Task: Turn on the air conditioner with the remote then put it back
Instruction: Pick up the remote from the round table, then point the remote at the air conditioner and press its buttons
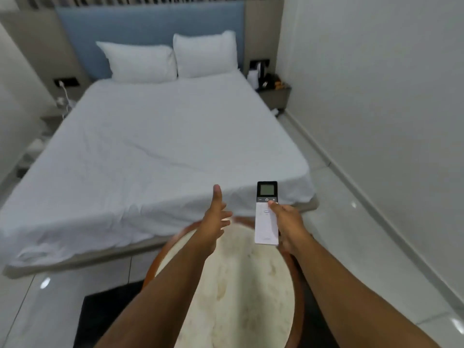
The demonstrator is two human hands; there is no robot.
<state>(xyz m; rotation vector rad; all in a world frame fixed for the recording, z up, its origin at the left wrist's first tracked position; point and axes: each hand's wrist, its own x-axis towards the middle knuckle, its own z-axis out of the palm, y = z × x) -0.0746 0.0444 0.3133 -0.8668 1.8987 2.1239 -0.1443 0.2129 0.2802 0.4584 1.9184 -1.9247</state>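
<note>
A slim white remote [265,227] with a black top and a grey screen is held upright in my right hand [288,222]. The thumb rests on it just below the row of buttons under the screen. My left hand [213,222] hovers to the left of the remote, fingers spread and holding nothing. Both hands are above a round table [241,292] with a pale marble top and a brown wooden rim. No air conditioner is in view.
A large bed [150,151] with white sheets and two pillows [170,59] fills the space ahead. A nightstand [273,94] with a kettle stands at the back right. A white wall [376,96] runs along the right, with glossy tiled floor [351,222] beside it.
</note>
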